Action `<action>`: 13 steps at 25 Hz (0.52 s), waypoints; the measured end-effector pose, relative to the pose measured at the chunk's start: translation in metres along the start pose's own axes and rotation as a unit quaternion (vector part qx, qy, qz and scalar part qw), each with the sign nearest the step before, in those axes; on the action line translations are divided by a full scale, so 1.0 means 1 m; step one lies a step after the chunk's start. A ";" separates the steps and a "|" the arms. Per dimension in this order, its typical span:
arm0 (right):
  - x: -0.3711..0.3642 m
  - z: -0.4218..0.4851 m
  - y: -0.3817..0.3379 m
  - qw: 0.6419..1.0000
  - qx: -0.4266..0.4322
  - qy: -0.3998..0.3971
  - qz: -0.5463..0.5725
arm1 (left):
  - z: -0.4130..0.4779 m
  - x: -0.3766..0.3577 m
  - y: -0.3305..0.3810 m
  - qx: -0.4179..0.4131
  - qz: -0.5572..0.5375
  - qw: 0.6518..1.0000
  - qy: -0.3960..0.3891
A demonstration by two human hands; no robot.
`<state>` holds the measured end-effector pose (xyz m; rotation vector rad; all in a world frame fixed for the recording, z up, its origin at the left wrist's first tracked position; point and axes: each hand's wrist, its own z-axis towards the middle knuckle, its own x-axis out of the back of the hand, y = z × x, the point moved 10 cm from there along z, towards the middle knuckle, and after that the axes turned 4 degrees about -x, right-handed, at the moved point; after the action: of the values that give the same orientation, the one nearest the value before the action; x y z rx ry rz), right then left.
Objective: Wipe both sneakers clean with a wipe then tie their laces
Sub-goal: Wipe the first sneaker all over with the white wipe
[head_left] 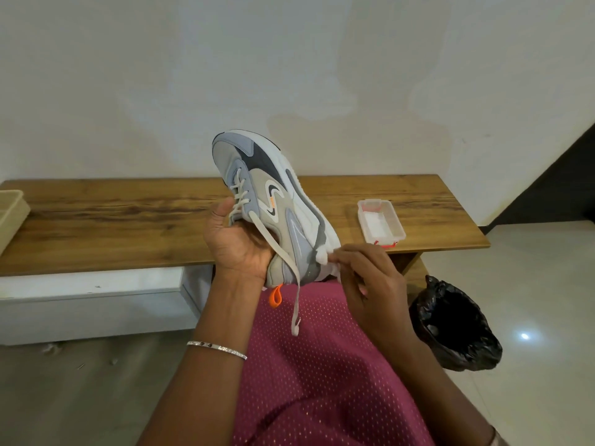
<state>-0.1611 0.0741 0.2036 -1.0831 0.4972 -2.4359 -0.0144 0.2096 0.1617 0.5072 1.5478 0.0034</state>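
A grey, blue and white sneaker [277,201] is held up in front of the wooden bench, toe pointing up and away. My left hand [235,243] grips it at the collar, fingers inside the opening. Its loose white lace [291,278] hangs down past an orange heel loop [276,296]. My right hand [370,284] pinches a white wipe [323,257] against the sole edge near the heel. Only one sneaker is in view.
A wooden bench [128,226] runs across the view against a white wall. On it sit a clear plastic box with wipes [380,222] at the right and a beige tray [11,214] at the left edge. A black-lined bin [457,326] stands on the floor at right.
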 end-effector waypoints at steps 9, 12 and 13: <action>-0.023 0.008 -0.032 0.998 -0.018 -0.064 -0.004 | -0.003 0.002 -0.012 0.023 -0.015 0.999 0.025; -0.027 0.004 -0.029 0.994 0.004 -0.109 -0.019 | -0.005 -0.003 -0.007 0.021 -0.019 0.999 0.018; -0.031 0.003 -0.027 0.990 0.012 -0.134 -0.046 | -0.005 -0.007 -0.007 0.026 -0.025 0.999 0.014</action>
<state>-0.1468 0.1126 0.1996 -1.4251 0.3362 -2.3162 -0.0216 0.2032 0.1661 0.5112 1.5902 -0.0699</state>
